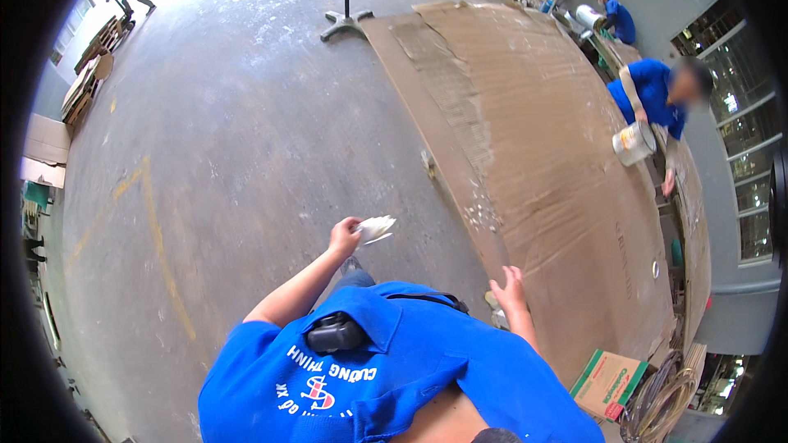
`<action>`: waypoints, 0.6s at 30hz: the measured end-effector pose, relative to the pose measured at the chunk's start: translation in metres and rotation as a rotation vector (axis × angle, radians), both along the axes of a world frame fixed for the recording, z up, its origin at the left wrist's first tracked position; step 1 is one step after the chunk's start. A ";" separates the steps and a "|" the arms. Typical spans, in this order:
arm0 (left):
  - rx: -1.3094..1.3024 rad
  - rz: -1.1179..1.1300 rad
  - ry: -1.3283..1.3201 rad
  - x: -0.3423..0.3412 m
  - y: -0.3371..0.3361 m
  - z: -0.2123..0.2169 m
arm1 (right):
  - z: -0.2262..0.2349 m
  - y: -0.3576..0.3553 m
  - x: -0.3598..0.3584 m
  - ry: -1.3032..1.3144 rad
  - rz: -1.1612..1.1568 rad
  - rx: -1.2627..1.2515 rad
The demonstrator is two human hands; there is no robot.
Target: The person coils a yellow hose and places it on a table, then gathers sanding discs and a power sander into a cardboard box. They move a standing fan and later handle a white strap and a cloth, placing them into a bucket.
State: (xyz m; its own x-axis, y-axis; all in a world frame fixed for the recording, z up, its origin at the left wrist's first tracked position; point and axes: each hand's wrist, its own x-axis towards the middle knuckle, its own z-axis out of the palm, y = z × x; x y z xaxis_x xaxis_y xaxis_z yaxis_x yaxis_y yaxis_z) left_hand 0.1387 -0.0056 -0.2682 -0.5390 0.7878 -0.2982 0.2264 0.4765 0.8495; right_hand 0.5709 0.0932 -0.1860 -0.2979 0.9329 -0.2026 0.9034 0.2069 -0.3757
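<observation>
My left hand is raised out over the concrete floor and grips a crumpled white rag. My right hand hangs with fingers apart and holds nothing, right by the near edge of a long brown board covered with cardboard. White smears run along that edge of the board. My blue shirt fills the bottom of the view, with a small black device clipped at its collar.
A co-worker in blue tilts a white bucket at the board's far side; another person works behind. A metal stand base sits on the floor. A cardboard box lies at lower right; wood stacks stand at left.
</observation>
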 end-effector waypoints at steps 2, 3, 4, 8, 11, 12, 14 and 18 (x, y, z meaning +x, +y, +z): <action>-0.032 0.092 0.070 -0.059 -0.029 -0.015 | -0.006 0.012 -0.070 0.029 0.132 0.026; -0.036 0.126 0.085 -0.087 -0.042 -0.020 | -0.006 0.021 -0.104 0.058 0.193 0.034; -0.050 0.138 0.081 -0.114 -0.054 -0.023 | -0.005 0.030 -0.136 0.086 0.257 0.049; -0.096 0.235 0.042 -0.188 -0.083 -0.020 | 0.006 0.076 -0.232 0.122 0.424 0.053; -0.060 0.367 -0.126 -0.220 -0.074 -0.015 | 0.011 0.118 -0.284 0.074 0.432 -0.005; -0.035 0.395 -0.168 -0.229 -0.066 -0.016 | 0.011 0.131 -0.299 0.057 0.449 -0.034; -0.013 0.417 -0.153 -0.247 -0.048 -0.020 | 0.005 0.156 -0.329 0.030 0.461 -0.038; -0.031 0.394 -0.078 -0.317 -0.012 -0.040 | -0.014 0.216 -0.403 0.043 0.467 -0.068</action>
